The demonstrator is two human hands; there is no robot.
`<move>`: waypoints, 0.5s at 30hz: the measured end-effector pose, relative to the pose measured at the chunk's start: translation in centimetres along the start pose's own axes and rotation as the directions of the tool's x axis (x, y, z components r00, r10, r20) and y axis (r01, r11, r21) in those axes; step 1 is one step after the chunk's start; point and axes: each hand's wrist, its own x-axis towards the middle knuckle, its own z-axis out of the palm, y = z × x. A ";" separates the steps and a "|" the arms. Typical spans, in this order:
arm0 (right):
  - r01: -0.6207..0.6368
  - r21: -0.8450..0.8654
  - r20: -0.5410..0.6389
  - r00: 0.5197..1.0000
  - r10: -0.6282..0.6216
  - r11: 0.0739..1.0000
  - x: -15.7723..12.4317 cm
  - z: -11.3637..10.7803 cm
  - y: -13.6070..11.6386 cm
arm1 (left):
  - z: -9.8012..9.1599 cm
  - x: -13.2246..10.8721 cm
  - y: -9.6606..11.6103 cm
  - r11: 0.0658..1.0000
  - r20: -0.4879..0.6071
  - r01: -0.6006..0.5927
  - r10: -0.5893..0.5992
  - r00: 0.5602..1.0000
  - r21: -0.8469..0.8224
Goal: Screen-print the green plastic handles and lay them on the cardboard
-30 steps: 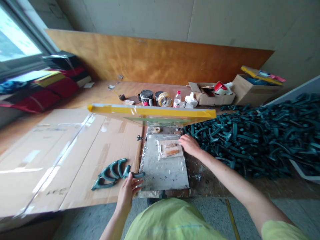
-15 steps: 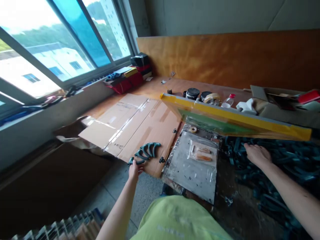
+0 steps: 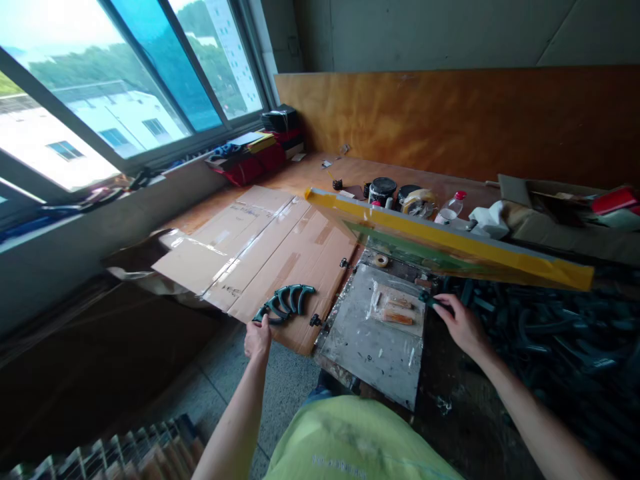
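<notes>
Curved dark-green parts (image 3: 293, 300), smooth and lightly glossy, lie side by side in a fanned row on flat cardboard (image 3: 265, 257), the nearest at the left hand (image 3: 257, 339). One similar part (image 3: 427, 298) is pinched in the right hand (image 3: 463, 328); beyond, I note a jumbled heap (image 3: 550, 327).

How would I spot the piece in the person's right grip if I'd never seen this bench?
Find the grey metal plate in front of the person, then follow it to its far right corner. There the right grip pinches one end of a short dark green piece. Unlike the similar pieces in the heap farther right, it's held on its own.
</notes>
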 end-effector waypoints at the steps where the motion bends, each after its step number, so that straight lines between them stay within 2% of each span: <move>1: 0.076 0.018 0.005 0.997 -0.076 0.997 -0.2 1.0 -1.2 | 0.5 -0.9 0.5 0.999 -0.058 -0.026 0.028 0.998 0.037; 3: 0.209 -0.004 0.028 0.978 -0.209 0.978 -0.4 2.9 -3.1 | 2.0 -2.7 1.8 0.990 -0.124 -0.089 0.103 0.987 0.110; 5: 0.291 -0.056 0.070 0.955 -0.287 0.955 -0.5 4.5 -4.2 | 3.8 -4.0 3.3 0.975 -0.134 -0.150 0.172 0.976 0.165; 9: 0.366 -0.159 0.131 0.928 -0.348 0.917 -0.4 6.5 -5.0 | 6.6 -4.0 6.1 0.965 -0.161 -0.107 0.148 0.976 0.240; 12: 0.376 -0.249 0.141 0.926 -0.351 0.892 -0.2 7.0 -5.7 | 7.2 -2.9 7.3 0.963 -0.191 -0.048 0.101 0.976 0.265; 15: 0.368 -0.331 0.137 0.930 -0.341 0.869 -0.1 7.1 -6.4 | 6.8 -2.1 7.5 0.955 -0.189 -0.069 0.128 0.974 0.289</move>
